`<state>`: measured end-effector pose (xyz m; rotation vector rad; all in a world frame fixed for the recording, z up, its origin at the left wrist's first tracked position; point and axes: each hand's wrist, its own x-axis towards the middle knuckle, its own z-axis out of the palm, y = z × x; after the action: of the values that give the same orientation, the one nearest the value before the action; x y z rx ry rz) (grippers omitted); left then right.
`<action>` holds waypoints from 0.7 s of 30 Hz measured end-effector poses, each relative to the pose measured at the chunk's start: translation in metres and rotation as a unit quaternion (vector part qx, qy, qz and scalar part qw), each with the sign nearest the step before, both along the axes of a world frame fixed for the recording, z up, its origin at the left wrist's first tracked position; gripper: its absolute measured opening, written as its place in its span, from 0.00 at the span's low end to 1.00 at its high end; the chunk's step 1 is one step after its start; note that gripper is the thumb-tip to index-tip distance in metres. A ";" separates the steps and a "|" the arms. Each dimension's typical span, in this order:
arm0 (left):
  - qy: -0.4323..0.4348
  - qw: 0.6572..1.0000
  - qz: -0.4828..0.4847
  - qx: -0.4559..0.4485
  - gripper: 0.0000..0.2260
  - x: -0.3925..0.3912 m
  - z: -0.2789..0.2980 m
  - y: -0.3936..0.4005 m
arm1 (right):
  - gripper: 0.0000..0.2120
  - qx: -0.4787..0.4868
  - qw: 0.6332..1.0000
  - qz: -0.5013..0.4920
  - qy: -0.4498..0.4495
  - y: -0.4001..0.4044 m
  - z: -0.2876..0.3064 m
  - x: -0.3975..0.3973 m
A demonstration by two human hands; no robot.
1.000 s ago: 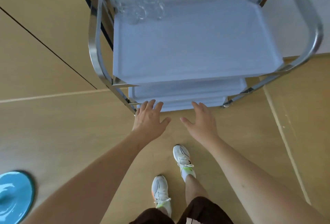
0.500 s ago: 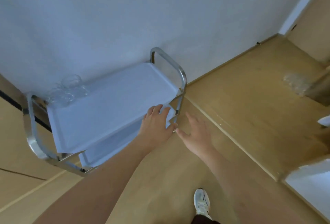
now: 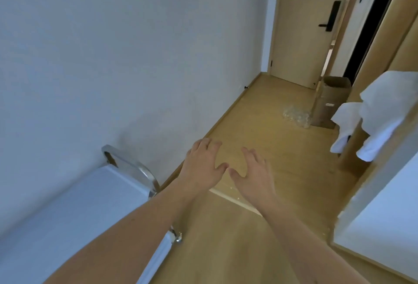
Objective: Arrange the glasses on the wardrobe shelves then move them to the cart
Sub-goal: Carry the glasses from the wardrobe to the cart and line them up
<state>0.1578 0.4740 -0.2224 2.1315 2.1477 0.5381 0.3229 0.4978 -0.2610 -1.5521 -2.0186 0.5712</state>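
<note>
The white cart (image 3: 74, 211) with its chrome handle (image 3: 133, 166) stands at the lower left against the wall; only its right end shows and no glass is visible on that part. My left hand (image 3: 203, 163) is raised in front of me, fingers spread, holding nothing, just right of the cart's handle. Beside it my right hand (image 3: 253, 175) is also spread and holds nothing. Far down the hallway floor lies a cluster of clear glasses (image 3: 296, 116). No wardrobe shelf can be made out.
A white wall (image 3: 113, 57) fills the left. A wooden hallway floor leads to a closed door (image 3: 305, 23). A brown cardboard box (image 3: 328, 102) stands beside the glasses. White towels (image 3: 375, 116) hang over a wooden panel at right; a white surface (image 3: 384, 227) sits lower right.
My view has swung right and up, from the cart with its glasses to the hallway. Both hands have come off the cart's edge and stay spread in the air.
</note>
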 end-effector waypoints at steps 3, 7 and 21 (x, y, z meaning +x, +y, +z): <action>0.015 0.999 -0.039 0.008 0.31 0.038 0.010 0.062 | 0.35 0.010 0.999 -0.032 -0.021 0.050 0.009 0.042; 0.026 0.995 -0.097 0.010 0.30 0.083 0.017 0.131 | 0.34 0.023 0.996 -0.077 -0.047 0.105 0.019 0.098; -0.022 0.970 -0.238 0.037 0.28 0.158 0.027 0.342 | 0.32 0.042 0.968 -0.236 -0.071 0.259 0.039 0.161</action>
<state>0.3158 0.8159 -0.1956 2.5247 1.5246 0.6118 0.4835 0.7567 -0.2216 -1.9775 -1.6516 0.1890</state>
